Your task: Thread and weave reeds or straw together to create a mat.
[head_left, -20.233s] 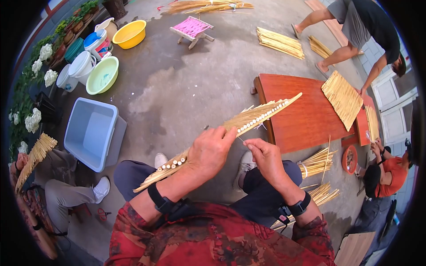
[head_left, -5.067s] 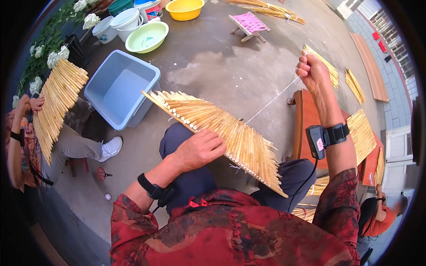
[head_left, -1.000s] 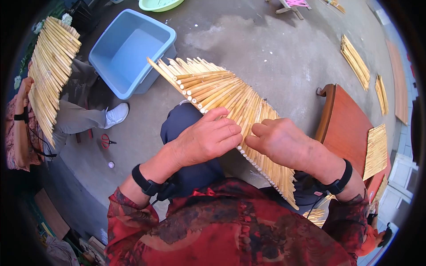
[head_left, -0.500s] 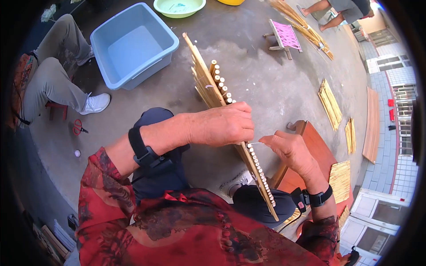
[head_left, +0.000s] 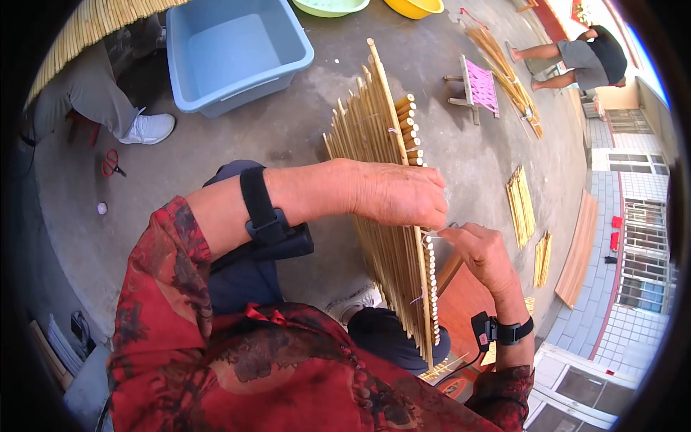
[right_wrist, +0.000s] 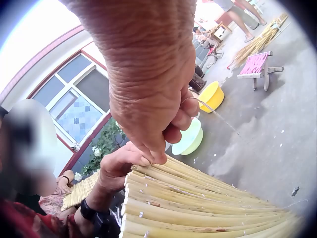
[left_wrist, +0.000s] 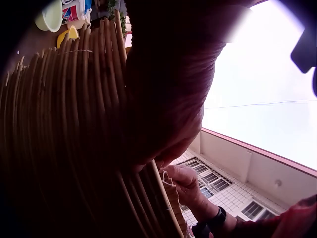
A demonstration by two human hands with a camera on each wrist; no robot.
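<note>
1. Stalk mat [head_left: 371, 129] is held up tilted, to the right of the blue tub [head_left: 237, 43] in the head view and apart from it, with a row of round cut ends along its edge.
2. The mat's edge is gripped by the left hand [head_left: 399, 193], to the lower right of the tub; its fingers are bent over the stalks and pressed together.
3. A thin thread [head_left: 436, 237] is pinched between thumb and forefinger of the right hand [head_left: 486, 252], farther from the tub than the left; its other fingers are curled in, and a loose length of thread is seen trailing from them in the right wrist view.
4. Red-handled scissors [head_left: 111, 164] are seen on the ground below and left of the tub, with a small pale ball [head_left: 102, 208] farther below it.
5. A pink-topped stool [head_left: 480, 86] is placed well to the right of the tub; beyond it, from the tub, a long bundle of stalks [head_left: 504, 72] is laid.
6. The green basin [head_left: 331, 6] is set just beside the tub.
</note>
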